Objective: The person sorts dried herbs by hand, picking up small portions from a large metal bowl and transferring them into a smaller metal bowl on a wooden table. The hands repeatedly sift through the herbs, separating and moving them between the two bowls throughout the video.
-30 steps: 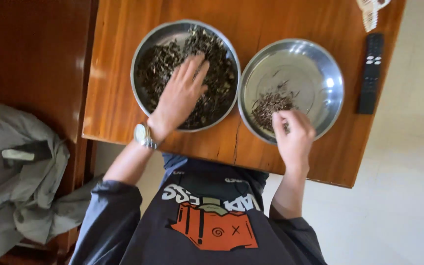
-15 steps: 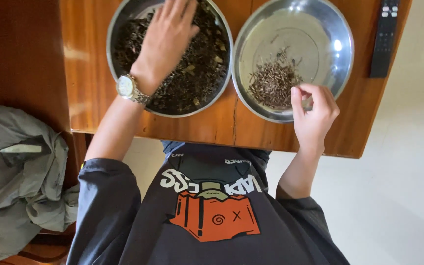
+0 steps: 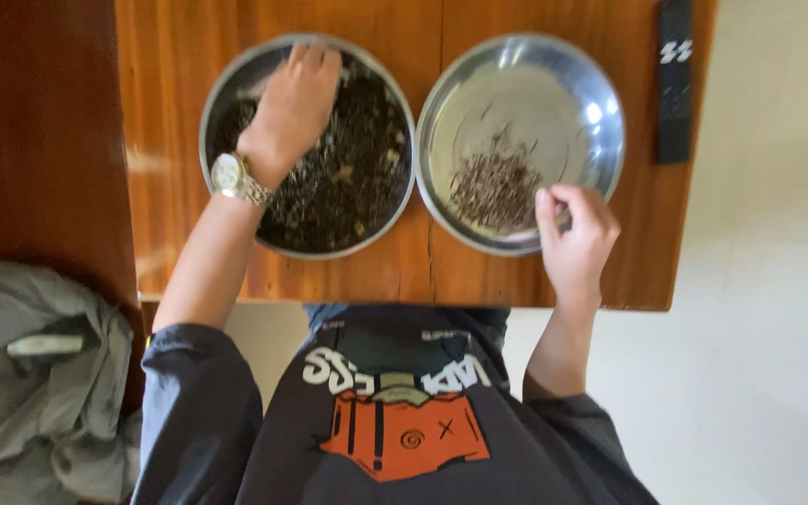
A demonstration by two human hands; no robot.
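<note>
My left hand [image 3: 292, 108], with a metal watch [image 3: 233, 178] on the wrist, lies palm down in the left steel bowl [image 3: 226, 93]. Its fingers reach into the dark dried bits [image 3: 357, 178] that fill that bowl, at the far side. My right hand [image 3: 574, 238] is at the near rim of the right steel bowl [image 3: 600, 93], fingers curled with the thumb inside the rim. A small heap of dark bits [image 3: 496, 187] lies in that bowl, just left of my right hand.
Both bowls stand on a wooden table [image 3: 161, 140] whose near edge is at my waist. A black remote control [image 3: 674, 79] lies at the table's right edge. A grey garment [image 3: 39, 374] is heaped at lower left. Pale floor lies to the right.
My left hand has slid toward the far side of the left bowl. My right hand has drawn back from the small heap to the right bowl's near rim.
</note>
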